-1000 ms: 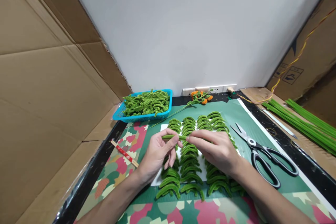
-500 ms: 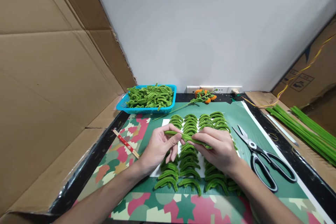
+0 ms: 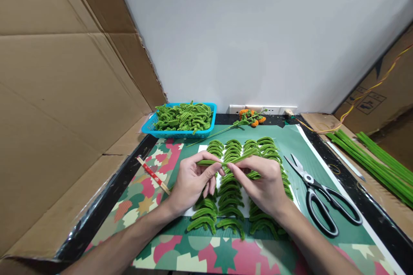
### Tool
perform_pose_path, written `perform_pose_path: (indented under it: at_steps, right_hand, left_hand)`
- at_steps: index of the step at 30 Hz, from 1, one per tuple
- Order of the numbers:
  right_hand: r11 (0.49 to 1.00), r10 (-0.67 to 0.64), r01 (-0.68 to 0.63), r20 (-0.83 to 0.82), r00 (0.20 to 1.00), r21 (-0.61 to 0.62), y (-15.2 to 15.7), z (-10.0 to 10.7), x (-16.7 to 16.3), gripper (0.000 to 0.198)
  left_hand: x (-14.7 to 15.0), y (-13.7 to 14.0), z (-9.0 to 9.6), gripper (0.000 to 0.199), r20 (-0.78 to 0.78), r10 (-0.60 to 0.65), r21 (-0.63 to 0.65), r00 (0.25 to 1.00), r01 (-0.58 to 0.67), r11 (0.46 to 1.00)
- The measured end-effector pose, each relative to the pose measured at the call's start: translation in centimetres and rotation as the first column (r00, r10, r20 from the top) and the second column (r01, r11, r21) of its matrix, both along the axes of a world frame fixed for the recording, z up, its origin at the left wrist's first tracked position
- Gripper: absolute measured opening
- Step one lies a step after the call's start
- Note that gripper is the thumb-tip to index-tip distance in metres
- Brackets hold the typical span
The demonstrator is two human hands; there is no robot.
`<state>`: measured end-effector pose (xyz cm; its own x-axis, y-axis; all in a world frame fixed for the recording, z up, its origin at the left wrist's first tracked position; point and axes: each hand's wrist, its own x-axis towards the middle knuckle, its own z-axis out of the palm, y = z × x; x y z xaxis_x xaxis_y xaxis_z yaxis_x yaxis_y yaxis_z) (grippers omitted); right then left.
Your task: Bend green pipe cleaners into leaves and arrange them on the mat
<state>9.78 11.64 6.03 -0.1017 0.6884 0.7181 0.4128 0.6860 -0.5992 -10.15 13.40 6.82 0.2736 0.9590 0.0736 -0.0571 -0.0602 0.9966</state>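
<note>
Between thumb and fingers my left hand (image 3: 192, 180) pinches a short bundle of green pipe cleaners (image 3: 205, 163). My right hand (image 3: 266, 180) grips the same bundle near its middle, its fingertips almost touching the left ones. The bundle's right part slants up behind the right fingers. Below both hands lie rows of curved green pipe cleaner pieces (image 3: 230, 211), partly hidden by the hands, on a white sheet (image 3: 245, 206) over the green mat (image 3: 292, 137).
A blue basket (image 3: 180, 134) heaped with bent green pieces stands at the back left. Orange flowers (image 3: 247, 114) on a green stem lie behind the rows. Black-handled scissors (image 3: 318, 193) lie open at right. Red-wrapped chopsticks (image 3: 153, 175) are at left, long green pipe cleaners (image 3: 371, 165) far right.
My right fingers have shifted in toward the left fingertips and pinch the bundle closer to its middle. The bundle's right part now points upward instead of down. My left hand keeps its hold.
</note>
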Motion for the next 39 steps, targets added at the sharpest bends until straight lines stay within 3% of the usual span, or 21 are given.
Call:
perform_pose_path:
  at_steps: [2,5,9,12,17,21,23,30,35,39]
  right_hand:
    - [0.981,-0.122,0.100,0.126,0.985,0.166,0.2,-0.6,-0.1,0.022]
    - [0.920,-0.259,0.148,0.280,0.925,0.363,0.3,-0.9,-0.1,0.023]
    - [0.888,-0.334,0.111,0.459,0.823,0.447,-0.1,-0.1,-0.2,0.020]
    - [0.896,-0.320,0.042,0.578,0.751,0.442,-0.6,0.8,-0.3,0.019]
    - [0.956,-0.195,-0.009,0.654,0.731,0.295,-0.9,2.5,0.0,0.020]
    - [0.907,-0.315,-0.042,0.740,0.594,0.420,-0.8,3.9,0.4,0.022]
    - [0.893,-0.343,-0.050,0.750,0.566,0.447,-0.9,4.3,0.4,0.022]
    - [0.921,-0.304,-0.007,0.726,0.617,0.391,-1.3,4.7,-0.6,0.025]
    - [0.942,-0.259,0.011,0.706,0.660,0.335,-1.6,5.5,-1.3,0.023]
    - [0.952,-0.272,0.074,0.707,0.652,0.298,-1.9,5.6,-2.0,0.024]
  left_hand:
    - [0.1,0.0,0.1,0.035,-0.012,0.009,0.004,1.000,-0.009,1.000]
    - [0.2,0.0,0.2,0.037,-0.022,0.003,-0.005,1.000,-0.003,1.000]
    - [0.2,0.0,0.2,0.040,-0.029,0.009,-0.021,1.000,-0.010,1.000]
    - [0.0,0.0,0.2,0.040,-0.033,-0.021,-0.019,0.999,0.020,1.000]
    - [-0.4,0.2,0.7,0.042,-0.034,-0.053,-0.043,0.998,0.051,0.998]
    - [-0.5,0.4,1.0,0.044,-0.042,-0.104,-0.069,0.994,0.101,0.992]
    - [-0.5,0.4,0.9,0.043,-0.036,-0.110,-0.074,0.993,0.107,0.992]
    - [-0.8,-0.2,0.8,0.033,-0.026,-0.145,-0.055,0.989,0.143,0.988]
    - [-1.3,-0.3,1.0,0.039,0.021,-0.258,-0.099,0.966,0.259,0.961]
    - [-1.5,-0.4,0.9,0.036,-0.047,-0.238,-0.009,0.970,0.238,0.971]
